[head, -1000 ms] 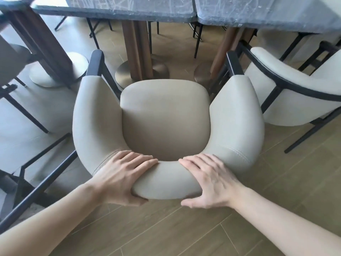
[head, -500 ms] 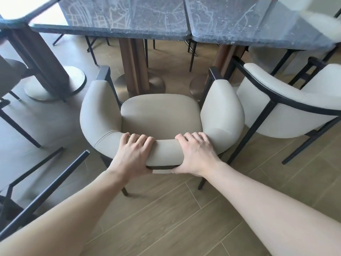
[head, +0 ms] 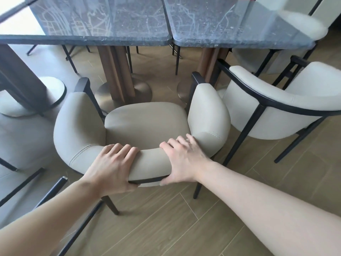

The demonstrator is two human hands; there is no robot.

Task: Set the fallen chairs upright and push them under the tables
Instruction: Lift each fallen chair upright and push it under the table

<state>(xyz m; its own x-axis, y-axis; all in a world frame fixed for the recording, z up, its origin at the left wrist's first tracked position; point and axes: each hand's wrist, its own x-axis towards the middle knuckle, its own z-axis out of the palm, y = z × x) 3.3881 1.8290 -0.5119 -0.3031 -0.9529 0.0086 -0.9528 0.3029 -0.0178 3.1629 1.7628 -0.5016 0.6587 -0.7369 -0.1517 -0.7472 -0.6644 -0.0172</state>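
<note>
Nearest me, both hands are clamped on the curved backrest of the beige armchair (head: 145, 124): my left hand (head: 112, 167) wraps it at about 7 o'clock with the fingers over the top and the thumb hooked under the black frame rail, and my right hand (head: 184, 161) grips the same roll at about 5 o'clock in the same way. The chair stands upright on its legs, so I judge the righting is done for this one; what is left is the push, since its seat lies wholly short of the tabletop edge, with the arm tips just shy of it. The upholstery looks like smooth matte leatherette, padded into a rounded horseshoe with a stitched seam at each bend, on slim black metal legs. At 8 o'clock a black chair leg (head: 49, 193) slants across the floor beside a grey padded form, which may be another chair on its side, though I cannot tell for certain. At 2 o'clock a paler cream armchair (head: 287, 108) stands upright, also not tucked in. The floor (head: 184, 228) is wood-look planking. Farther off at 12 o'clock, the dark marble table (head: 103, 21), veined white and glossy, butts against a second marble table (head: 230, 23), each on a fluted brown pedestal (head: 116, 74) with a round brushed-metal foot.
</note>
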